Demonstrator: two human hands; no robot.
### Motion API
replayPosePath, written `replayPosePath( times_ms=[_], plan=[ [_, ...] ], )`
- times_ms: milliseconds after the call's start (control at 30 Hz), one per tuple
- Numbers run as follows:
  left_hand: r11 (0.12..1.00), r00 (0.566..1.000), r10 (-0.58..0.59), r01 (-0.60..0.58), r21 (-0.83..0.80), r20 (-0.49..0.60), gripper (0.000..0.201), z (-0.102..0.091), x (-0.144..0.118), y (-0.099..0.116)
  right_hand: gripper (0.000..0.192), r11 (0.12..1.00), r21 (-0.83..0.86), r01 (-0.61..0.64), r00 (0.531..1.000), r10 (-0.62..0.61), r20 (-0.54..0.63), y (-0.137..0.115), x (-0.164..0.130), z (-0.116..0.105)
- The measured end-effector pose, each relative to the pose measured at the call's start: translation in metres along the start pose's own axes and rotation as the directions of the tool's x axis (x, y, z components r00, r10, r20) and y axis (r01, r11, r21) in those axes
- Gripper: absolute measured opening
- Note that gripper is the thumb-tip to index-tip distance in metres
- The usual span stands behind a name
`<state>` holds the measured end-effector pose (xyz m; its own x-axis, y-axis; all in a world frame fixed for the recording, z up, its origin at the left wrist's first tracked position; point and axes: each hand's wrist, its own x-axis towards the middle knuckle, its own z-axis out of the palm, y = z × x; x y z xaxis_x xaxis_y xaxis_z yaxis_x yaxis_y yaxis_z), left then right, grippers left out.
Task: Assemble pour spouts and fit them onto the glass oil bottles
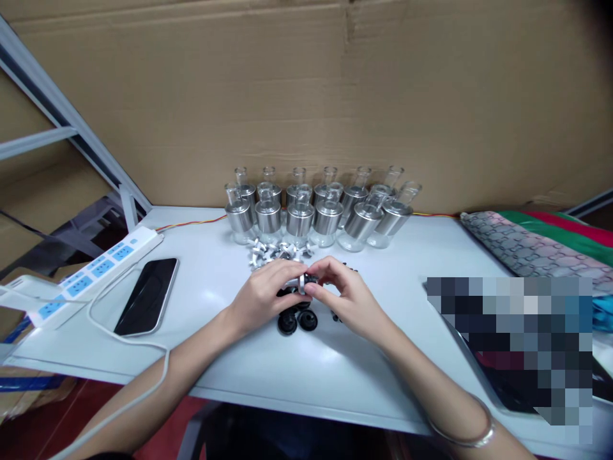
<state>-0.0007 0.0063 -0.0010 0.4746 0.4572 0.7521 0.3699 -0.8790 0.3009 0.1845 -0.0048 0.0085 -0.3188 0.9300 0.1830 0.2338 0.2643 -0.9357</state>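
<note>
My left hand [261,295] and my right hand [348,297] meet over the middle of the table, fingers closed on a small white-and-black fitting [302,282]. The left fingers grip its pale end, while the right thumb and forefinger pinch the dark end. Black round caps [307,320] lie just below the hands, partly hidden by them. Behind my fingers is a pile of small white plastic pieces [258,251]. More small dark parts show in part beneath my right hand.
Several glass bottles with metal sleeves [300,221] stand in two rows behind the pile. At left lie a phone [148,296], a power strip [103,268] and a white cable [129,340]. A patterned cloth [517,246] and a partly pixelated dark flat object [507,383] are at right.
</note>
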Motion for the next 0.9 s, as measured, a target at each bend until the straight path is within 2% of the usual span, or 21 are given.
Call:
replayPosePath(
  times_ms=[200, 433, 900],
  plan=[
    [0.999, 0.999, 0.034, -0.034, 0.033, 0.000, 0.033, 0.000, -0.001, 0.000, 0.023, 0.997, 0.063, -0.033, 0.998, 0.030, 0.056, 0.002, -0.002, 0.003],
    [1.000, 0.999, -0.005, 0.004, 0.015, 0.039, 0.034, -0.002, -0.002, 0.001, 0.014, 1.000, -0.005, 0.004, 0.998, -0.004, 0.065, -0.001, -0.003, 0.003],
    [0.976, 0.988, 0.124, -0.139, 0.168, 0.095, 0.033, -0.011, 0.004, -0.006, 0.014, 0.996, -0.063, 0.055, 0.993, -0.048, 0.108, -0.001, -0.003, 0.002]
  ],
)
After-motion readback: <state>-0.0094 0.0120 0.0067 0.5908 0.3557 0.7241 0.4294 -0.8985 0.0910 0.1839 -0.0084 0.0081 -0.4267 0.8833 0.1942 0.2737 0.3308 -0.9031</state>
